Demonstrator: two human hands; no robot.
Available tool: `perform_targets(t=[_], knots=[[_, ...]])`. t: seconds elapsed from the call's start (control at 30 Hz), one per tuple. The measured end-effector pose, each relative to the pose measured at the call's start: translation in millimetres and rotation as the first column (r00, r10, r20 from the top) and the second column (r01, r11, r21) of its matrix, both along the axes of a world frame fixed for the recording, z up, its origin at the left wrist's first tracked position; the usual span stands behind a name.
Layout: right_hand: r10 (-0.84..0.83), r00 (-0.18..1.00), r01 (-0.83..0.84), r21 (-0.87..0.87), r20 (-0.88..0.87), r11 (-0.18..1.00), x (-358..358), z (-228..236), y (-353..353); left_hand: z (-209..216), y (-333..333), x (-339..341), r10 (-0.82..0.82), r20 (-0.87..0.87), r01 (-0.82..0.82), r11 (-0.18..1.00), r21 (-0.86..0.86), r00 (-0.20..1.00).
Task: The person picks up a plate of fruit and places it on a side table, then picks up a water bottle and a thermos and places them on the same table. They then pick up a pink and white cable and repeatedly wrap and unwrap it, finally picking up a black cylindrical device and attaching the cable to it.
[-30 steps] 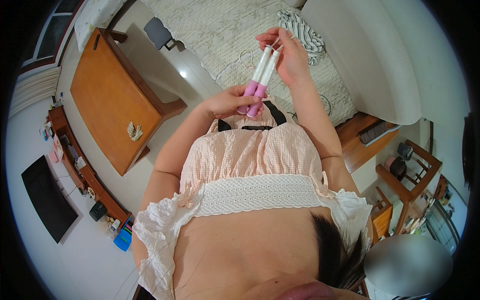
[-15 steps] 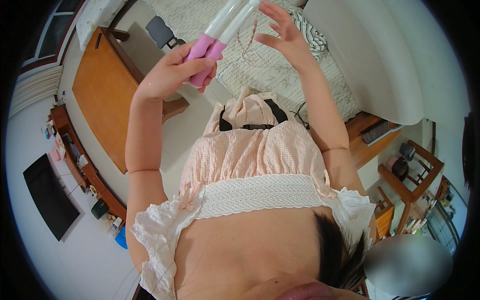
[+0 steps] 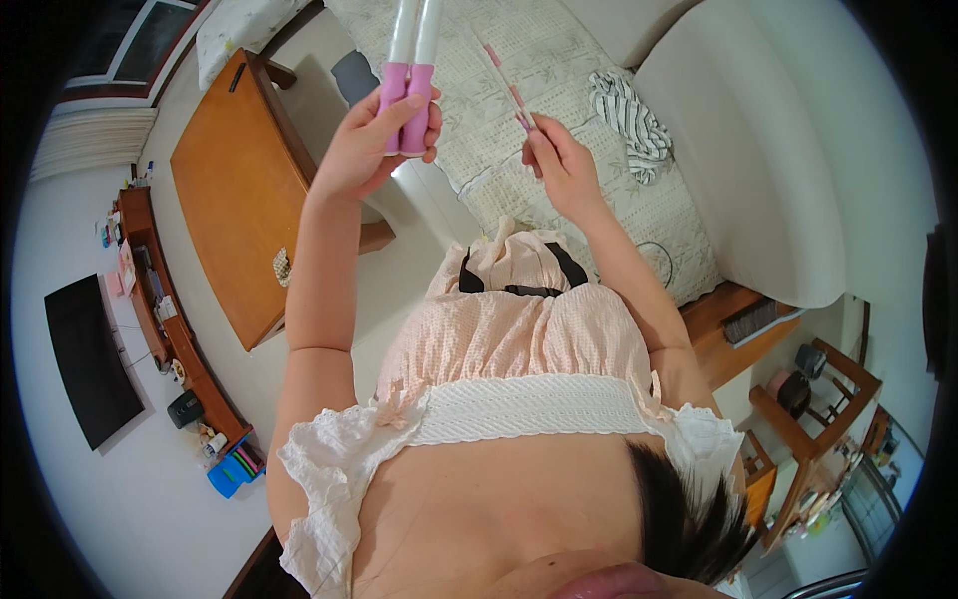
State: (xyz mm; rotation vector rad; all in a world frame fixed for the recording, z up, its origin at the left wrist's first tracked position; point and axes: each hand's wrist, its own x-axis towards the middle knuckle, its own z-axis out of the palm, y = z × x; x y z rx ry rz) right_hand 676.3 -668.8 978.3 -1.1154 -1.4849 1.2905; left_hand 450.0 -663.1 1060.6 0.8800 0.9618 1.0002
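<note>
Two long jump rope handles, with pink grips and pale tubes, stand side by side at the top. My left hand wraps round both grips, and the upper ends of the tubes run out of the picture. To their right, my right hand pinches the pink-and-white beaded rope. A stretch of it slants up and left from the fingers; how it joins the handles cannot be made out. A thin loop shows behind my right forearm, and I cannot tell whether it belongs to the rope.
A sofa with a pale quilted cover lies ahead, with a striped cloth on it. On the left stands a wooden table, beyond it a low cabinet and a screen. Wooden chair frames are at the right.
My right hand has gone from open, fingers spread near the tube ends, to closed on the beaded rope, lower down. My left hand has turned the handles more upright.
</note>
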Motion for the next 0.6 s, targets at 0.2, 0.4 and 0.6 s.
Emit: perform_targets(t=[0.2,0.4,0.6], knots=[[0.020,0.995,-0.030,0.103,0.097,0.994,-8.9,21.3,-22.9,-46.4,9.6,4.4,0.143,-0.121,-0.135,0.988,0.071,0.982],[0.051,0.964,-0.097,0.164,0.261,0.982,-12.4,21.1,-29.7,-66.6,13.3,22.2,0.274,-0.273,-0.205,0.945,0.255,0.922],[0.218,0.727,-0.442,0.201,0.651,0.874,-11.9,51.1,-25.8,-79.5,14.1,25.6,0.469,-0.828,0.356,0.750,0.557,0.306]])
